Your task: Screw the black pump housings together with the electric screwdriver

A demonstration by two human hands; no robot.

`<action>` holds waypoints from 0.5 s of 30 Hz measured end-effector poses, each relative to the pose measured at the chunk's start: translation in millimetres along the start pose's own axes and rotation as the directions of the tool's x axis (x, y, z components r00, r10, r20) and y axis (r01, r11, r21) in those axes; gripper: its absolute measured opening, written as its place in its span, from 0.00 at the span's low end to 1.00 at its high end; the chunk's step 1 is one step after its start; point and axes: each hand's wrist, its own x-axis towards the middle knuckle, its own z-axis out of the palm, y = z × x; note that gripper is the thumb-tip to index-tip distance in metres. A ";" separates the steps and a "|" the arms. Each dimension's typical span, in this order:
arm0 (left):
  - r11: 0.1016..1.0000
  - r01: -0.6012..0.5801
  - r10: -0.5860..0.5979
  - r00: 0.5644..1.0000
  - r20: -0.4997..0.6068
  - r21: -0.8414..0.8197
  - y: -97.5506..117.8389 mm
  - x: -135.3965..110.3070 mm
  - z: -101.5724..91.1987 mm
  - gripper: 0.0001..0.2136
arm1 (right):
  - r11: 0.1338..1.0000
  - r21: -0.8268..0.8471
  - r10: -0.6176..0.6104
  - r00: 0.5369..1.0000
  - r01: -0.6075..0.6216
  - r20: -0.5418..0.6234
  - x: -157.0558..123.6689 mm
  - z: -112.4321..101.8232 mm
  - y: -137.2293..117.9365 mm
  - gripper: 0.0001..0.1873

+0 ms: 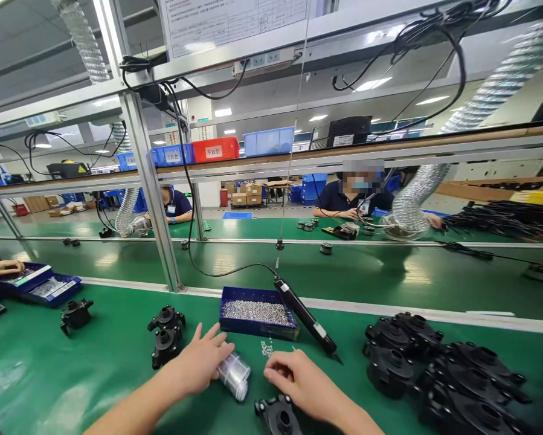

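My left hand [201, 362] rests on the green mat with its fingers closed around a small clear plastic bag [235, 374]. My right hand [298, 380] lies just right of the bag, fingers curled as in a pinch on the mat; what they hold is too small to see. A few loose screws [266, 347] lie between the hands and the blue screw tray [257, 315]. A black plastic part [278, 415] sits just below my right hand. An electric screwdriver [305, 317] hangs on its cable, tip near the mat.
Two black parts [166, 335] stand left of my left hand, another [75, 314] farther left. A pile of black housings [447, 368] fills the right. A co-worker's hand [2, 267] rests on blue trays [35, 284] at left. People sit across the conveyor belt [343, 272].
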 end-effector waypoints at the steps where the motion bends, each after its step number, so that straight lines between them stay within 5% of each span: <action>1: 1.000 0.013 -0.013 1.000 0.007 -0.004 1.9 5.1 0.2 0.36 | 1.000 0.018 0.022 1.000 -0.022 0.016 -1.1 2.9 0.0 0.12; 4: 0.999 0.032 -0.034 0.998 -0.054 -0.039 13.8 20.0 12.0 0.33 | 0.993 0.096 0.072 0.997 -0.070 -0.017 1.0 11.7 2.3 0.08; 10: 0.940 -0.085 0.006 0.973 -0.231 -0.332 28.3 34.5 39.5 0.28 | 0.988 0.091 0.136 0.975 -0.122 -0.174 8.5 16.4 20.3 0.28; 15: 0.706 -0.200 -0.004 0.958 -0.286 -0.679 16.3 36.1 59.9 0.32 | 0.995 0.025 0.100 0.979 -0.098 -0.176 8.1 14.8 27.6 0.12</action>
